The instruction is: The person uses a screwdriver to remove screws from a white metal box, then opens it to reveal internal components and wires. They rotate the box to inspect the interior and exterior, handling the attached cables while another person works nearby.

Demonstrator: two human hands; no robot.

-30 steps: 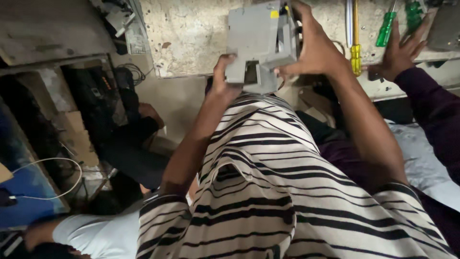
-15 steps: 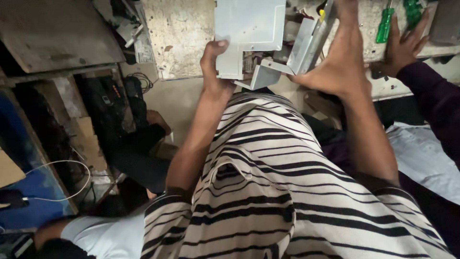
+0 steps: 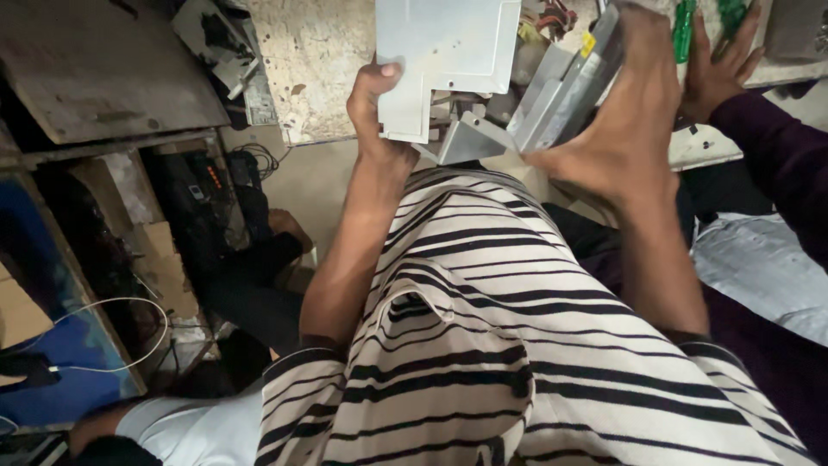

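My left hand [image 3: 377, 112] grips the lower left corner of a flat grey metal cover plate [image 3: 444, 52] near the top of the view. My right hand [image 3: 617, 121] presses on the edge of the grey metal casing [image 3: 561, 86] beside it, which stands tilted on its side. Inside the opened box I can see coloured wires [image 3: 552, 17] and metal brackets. My black-and-white striped shirt fills the lower half of the view and hides what lies beneath.
Another person's hand [image 3: 720, 65] in a dark purple sleeve rests on the speckled worktop [image 3: 319, 60] at the right, by green-handled screwdrivers [image 3: 686, 30]. Dark shelves with electronics and a white cable [image 3: 112, 315] stand at the left. A person in a grey shirt [image 3: 185, 427] sits below left.
The metal box has come apart: my left hand has swung the cover plate away to the left, while my right hand has tipped the casing on its side.
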